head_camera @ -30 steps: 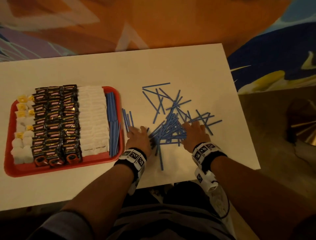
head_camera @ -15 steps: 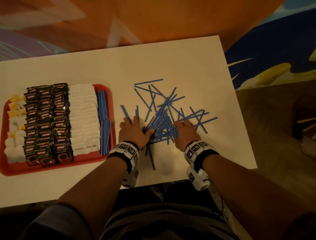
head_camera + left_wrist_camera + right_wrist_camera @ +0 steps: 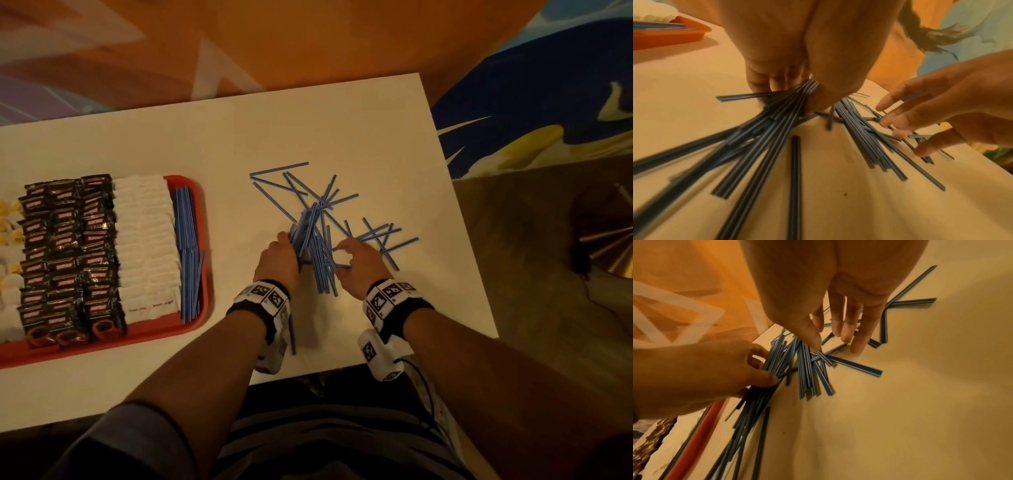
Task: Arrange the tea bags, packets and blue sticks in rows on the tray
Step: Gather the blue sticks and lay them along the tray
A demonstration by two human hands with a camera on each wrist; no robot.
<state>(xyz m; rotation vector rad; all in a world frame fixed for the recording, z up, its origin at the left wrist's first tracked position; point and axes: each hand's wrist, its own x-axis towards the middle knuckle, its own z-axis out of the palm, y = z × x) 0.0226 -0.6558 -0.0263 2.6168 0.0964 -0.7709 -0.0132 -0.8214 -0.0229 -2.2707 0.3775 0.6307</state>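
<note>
Head view — left hand [image 3: 278,260] grips blue sticks [image 3: 310,236].

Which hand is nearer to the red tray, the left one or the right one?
Left. The left hand grips a bundle of blue sticks just right of the red tray; the right hand lies farther right, beyond that bundle.

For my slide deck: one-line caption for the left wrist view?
Left hand grips a bundle of blue sticks above the table.
</note>
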